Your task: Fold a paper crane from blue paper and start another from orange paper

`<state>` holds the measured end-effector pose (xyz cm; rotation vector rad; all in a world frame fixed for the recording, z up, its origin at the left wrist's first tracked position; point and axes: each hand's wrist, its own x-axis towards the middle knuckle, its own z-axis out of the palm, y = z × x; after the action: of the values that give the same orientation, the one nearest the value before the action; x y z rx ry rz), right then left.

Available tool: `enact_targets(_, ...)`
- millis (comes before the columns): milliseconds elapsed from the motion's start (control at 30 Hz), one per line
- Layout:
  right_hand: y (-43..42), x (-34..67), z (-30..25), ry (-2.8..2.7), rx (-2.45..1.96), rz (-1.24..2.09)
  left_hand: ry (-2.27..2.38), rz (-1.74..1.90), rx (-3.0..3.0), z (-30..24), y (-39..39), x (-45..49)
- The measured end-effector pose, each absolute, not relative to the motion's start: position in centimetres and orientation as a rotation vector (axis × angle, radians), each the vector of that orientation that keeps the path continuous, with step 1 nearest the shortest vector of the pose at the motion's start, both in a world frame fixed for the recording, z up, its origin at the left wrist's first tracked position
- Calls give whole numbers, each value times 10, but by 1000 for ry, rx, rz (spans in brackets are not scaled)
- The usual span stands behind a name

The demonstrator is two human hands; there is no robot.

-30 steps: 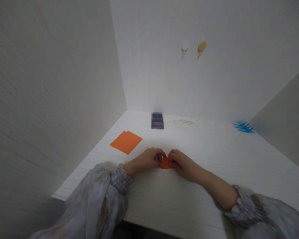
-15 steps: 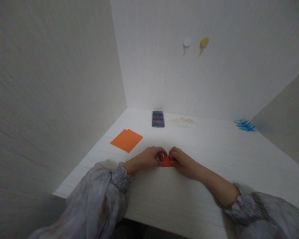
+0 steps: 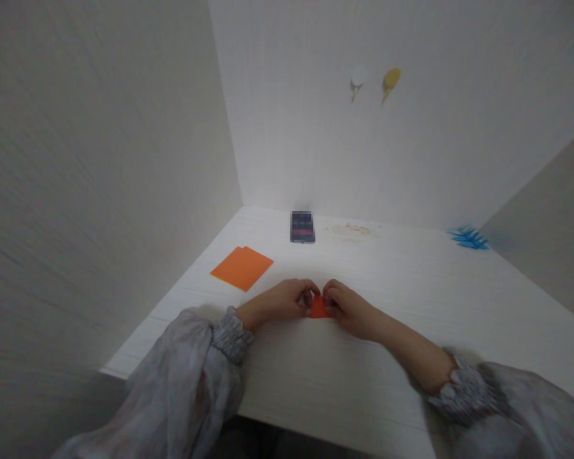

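A small folded orange paper piece (image 3: 318, 308) lies on the white table (image 3: 373, 382) between my hands. My left hand (image 3: 287, 298) pinches its left side with curled fingers. My right hand (image 3: 345, 304) pinches its right side, fingers pressed together on it. Both hands rest on the tabletop near its middle. Most of the paper piece is hidden by my fingers.
A stack of orange paper squares (image 3: 242, 268) lies to the left. A dark phone (image 3: 302, 227) sits near the back wall. Blue folded paper pieces (image 3: 469, 238) lie at the far right. Two hooks (image 3: 358, 78) hang on the wall. Walls close in the left and back.
My hands and the orange piece have stayed almost in place, fingers shifting slightly on the paper. The view has tilted a little.
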<state>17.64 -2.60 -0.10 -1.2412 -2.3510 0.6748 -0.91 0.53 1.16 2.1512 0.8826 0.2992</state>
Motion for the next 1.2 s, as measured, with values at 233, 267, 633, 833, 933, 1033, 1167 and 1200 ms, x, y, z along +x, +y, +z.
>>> enact_targets(233, -25, 176, -2, -2383, -1269, 653, 880, 276, 2099, 10, 7, -9)
enact_targets(267, -25, 176, -2, -2381, -1273, 657, 878, 281, 2096, 9, 7, -9)
enact_targets(633, -25, 173, 2, -2367, -1271, 680, 912, 292, 1935, 6, 8, -6)
enact_targets(833, -24, 175, 0, -2372, -1279, 708, 884, 279, 1930, 6, 9, -8)
enact_targets(933, -24, 176, -1, -2378, -1282, 697, 877, 298, 1916, 4, 10, -8)
enact_targets(1033, -25, 174, 0, -2392, -1287, 680, 880, 311, 1930, 2, 11, -7)
enact_targets(1167, -26, 173, 3, -2389, -1295, 675, 893, 300, 1929, 2, 11, -7)
enact_targets(1200, -26, 173, 3, -2388, -1292, 680, 893, 300, 1920, 3, 11, -7)
